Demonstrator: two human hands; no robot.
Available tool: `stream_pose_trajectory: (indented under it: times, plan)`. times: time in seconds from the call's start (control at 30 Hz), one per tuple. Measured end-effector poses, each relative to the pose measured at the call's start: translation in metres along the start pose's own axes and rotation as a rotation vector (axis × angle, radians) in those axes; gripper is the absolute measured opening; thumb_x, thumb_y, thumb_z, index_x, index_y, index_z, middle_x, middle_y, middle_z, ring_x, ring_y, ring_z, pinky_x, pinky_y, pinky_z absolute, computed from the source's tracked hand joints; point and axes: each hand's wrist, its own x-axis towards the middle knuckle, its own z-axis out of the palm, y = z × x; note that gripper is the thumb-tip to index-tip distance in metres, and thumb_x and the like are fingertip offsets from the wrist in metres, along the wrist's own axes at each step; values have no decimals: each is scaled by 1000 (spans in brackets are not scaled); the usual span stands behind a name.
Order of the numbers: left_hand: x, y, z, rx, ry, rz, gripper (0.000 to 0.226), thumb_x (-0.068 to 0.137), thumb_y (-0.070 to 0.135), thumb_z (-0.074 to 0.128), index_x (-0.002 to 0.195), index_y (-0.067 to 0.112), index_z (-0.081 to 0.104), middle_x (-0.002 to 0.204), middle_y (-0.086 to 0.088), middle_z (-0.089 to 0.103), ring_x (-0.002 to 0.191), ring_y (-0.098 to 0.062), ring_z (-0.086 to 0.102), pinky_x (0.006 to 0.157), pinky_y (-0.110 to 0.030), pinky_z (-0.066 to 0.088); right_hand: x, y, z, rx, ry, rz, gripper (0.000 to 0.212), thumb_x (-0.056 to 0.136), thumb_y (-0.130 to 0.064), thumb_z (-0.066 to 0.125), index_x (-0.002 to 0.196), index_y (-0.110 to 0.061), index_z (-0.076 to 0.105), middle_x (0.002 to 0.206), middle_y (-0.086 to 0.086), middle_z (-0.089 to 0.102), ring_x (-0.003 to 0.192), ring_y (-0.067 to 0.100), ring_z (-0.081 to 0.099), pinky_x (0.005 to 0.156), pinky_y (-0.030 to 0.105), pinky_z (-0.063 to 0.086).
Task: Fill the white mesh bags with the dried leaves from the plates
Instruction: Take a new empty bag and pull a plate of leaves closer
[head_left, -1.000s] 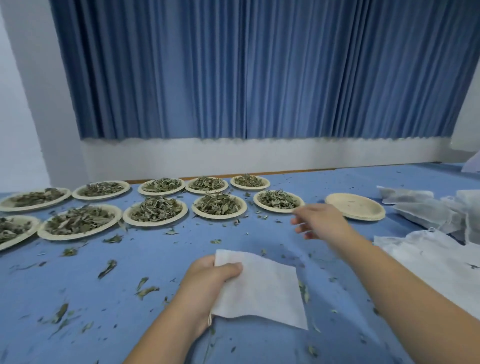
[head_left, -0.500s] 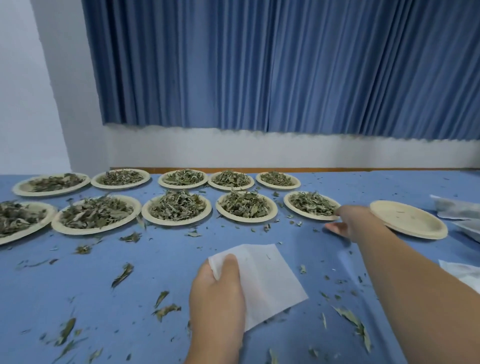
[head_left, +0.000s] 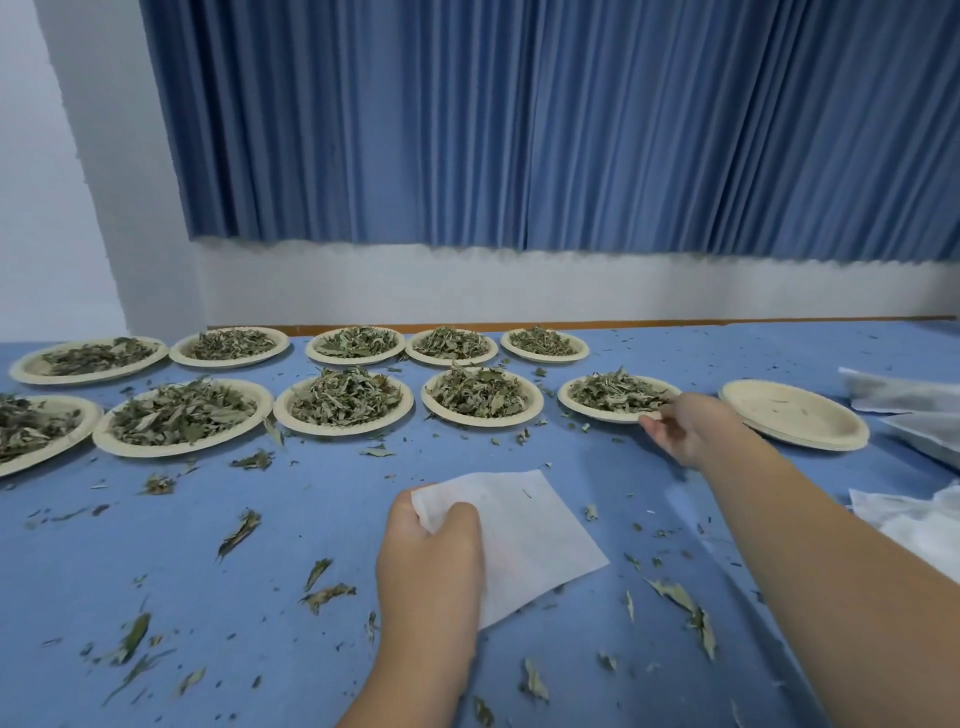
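Note:
A flat white mesh bag (head_left: 524, 535) lies on the blue table, and my left hand (head_left: 431, 561) pinches its near-left corner. My right hand (head_left: 685, 428) reaches out to the rightmost filled plate (head_left: 582, 410) and grips its near-right rim. That plate holds a heap of dried leaves (head_left: 618, 391). Several more plates of dried leaves (head_left: 343, 397) stand in two rows across the table's far side.
An empty stack of plates (head_left: 795, 421) sits right of my right hand. More white mesh bags (head_left: 914, 514) lie at the right edge. Loose leaf bits (head_left: 239, 530) litter the blue table (head_left: 208, 571). A blue curtain hangs behind.
My right hand moved forward and took hold of the rightmost filled plate's rim. My left hand kept its hold on the bag's corner. The view shifted left.

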Motion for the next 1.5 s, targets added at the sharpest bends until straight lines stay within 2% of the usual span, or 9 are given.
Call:
stream_pose_trajectory:
  times: [0.27, 0.37, 0.53, 0.63, 0.77, 0.9, 1.0, 1.23, 1.5]
  plan:
    - [-2, 3, -1, -5, -7, 24, 23, 86, 8, 51, 95, 28, 57, 94, 1, 65, 83, -20, 62, 60, -32, 47, -78, 4, -56, 161, -192, -30, 9, 97, 2, 45, 104, -2, 50, 80, 8, 53, 57, 16, 59, 38, 18, 49]
    - [-5, 6, -4, -121, 2, -1, 18, 88, 6, 53, 97, 19, 61, 98, -7, 68, 83, -25, 63, 64, -34, 50, -105, 18, -68, 216, -326, 25, 9, 97, 1, 45, 93, -2, 52, 78, 8, 50, 41, 11, 58, 38, 15, 47]
    - [1, 42, -33, -400, 164, -59, 10, 92, 10, 57, 92, 20, 59, 93, -6, 63, 80, -26, 60, 67, -36, 50, -142, 35, -67, 192, -516, 84, 15, 96, 1, 45, 86, -4, 55, 64, 6, 55, 38, 9, 54, 34, 13, 43]
    - [6, 66, -66, -486, 209, -9, 13, 95, 11, 55, 106, 16, 58, 91, -3, 62, 76, -18, 60, 51, -25, 51, -163, 44, -58, 104, -621, 101, 18, 96, 2, 43, 83, -3, 56, 55, 6, 59, 38, 8, 52, 33, 12, 40]
    - [8, 82, -112, -308, 231, 104, 13, 99, 19, 48, 89, 22, 55, 92, -3, 56, 71, -17, 57, 39, -18, 46, -184, 61, -44, -57, -735, 142, 15, 93, 2, 47, 83, -3, 56, 56, 8, 57, 40, 10, 51, 33, 14, 38]
    - [3, 79, -145, 11, 183, 141, 23, 101, 33, 35, 113, 21, 51, 79, -5, 57, 41, -11, 57, 34, -16, 36, -203, 76, -34, -209, -851, 142, 5, 83, 2, 57, 83, -3, 58, 60, 11, 59, 43, 13, 53, 35, 16, 40]
    - [1, 70, -158, 97, 115, 90, 26, 103, 37, 32, 116, 22, 48, 75, -4, 49, 43, -13, 45, 34, -16, 26, -211, 81, -32, -309, -928, 126, 17, 73, -3, 64, 89, 2, 61, 64, 13, 61, 46, 15, 58, 38, 17, 46]
    - [-3, 65, -159, 166, -16, 45, 10, 99, 22, 47, 99, 20, 57, 71, -1, 34, 46, -12, 25, 36, -23, 21, -214, 75, -36, -623, -875, 20, 30, 86, -23, 65, 92, 6, 66, 75, 22, 67, 51, 24, 64, 43, 24, 51]
    - [-6, 70, -149, 248, 144, 109, 16, 91, 27, 43, 78, 18, 46, 75, -3, 37, 56, -19, 30, 47, -27, 26, -219, 68, -32, -729, -650, -318, 27, 94, -20, 59, 76, -1, 62, 55, 11, 58, 36, 15, 45, 33, 18, 30]
